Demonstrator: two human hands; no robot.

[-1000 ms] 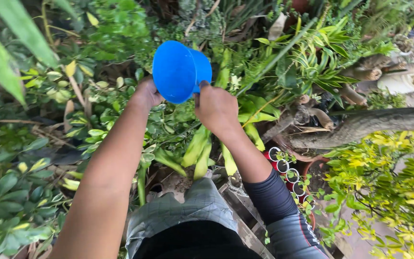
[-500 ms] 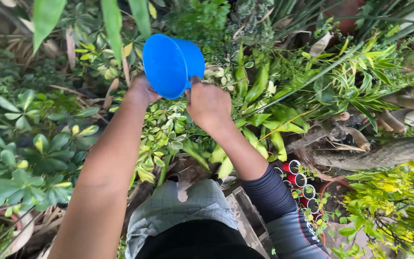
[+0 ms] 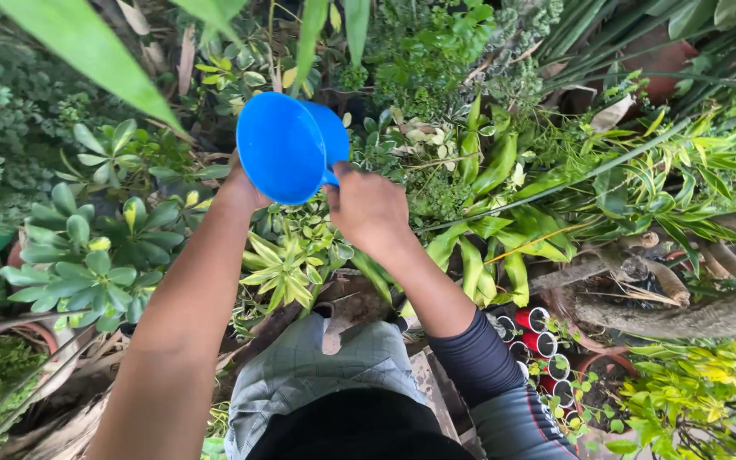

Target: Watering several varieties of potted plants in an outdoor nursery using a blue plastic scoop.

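A bright blue plastic dipper (image 3: 287, 145) is tilted with its mouth facing me, held out over the plants at arm's length. My left hand (image 3: 238, 189) supports its lower left side from beneath. My right hand (image 3: 370, 209) grips the short handle at its right side. Below the dipper grows a variegated yellow-green plant (image 3: 281, 268). My right forearm wears a dark sleeve pushed up past the wrist.
Dense potted foliage surrounds me: round-leaved shrubs (image 3: 87, 247) at left, long yellow-green leaves (image 3: 487, 247) at right, a broad leaf (image 3: 87, 60) overhead. Red and white tubes (image 3: 534, 332) stand lower right beside a rough branch (image 3: 683, 315). My grey-trousered knee (image 3: 325, 375) is below.
The view has shifted, so the dipper and both hands sit slightly lower and left in frame. The dipper's mouth has turned more toward me. Both hands keep their hold.
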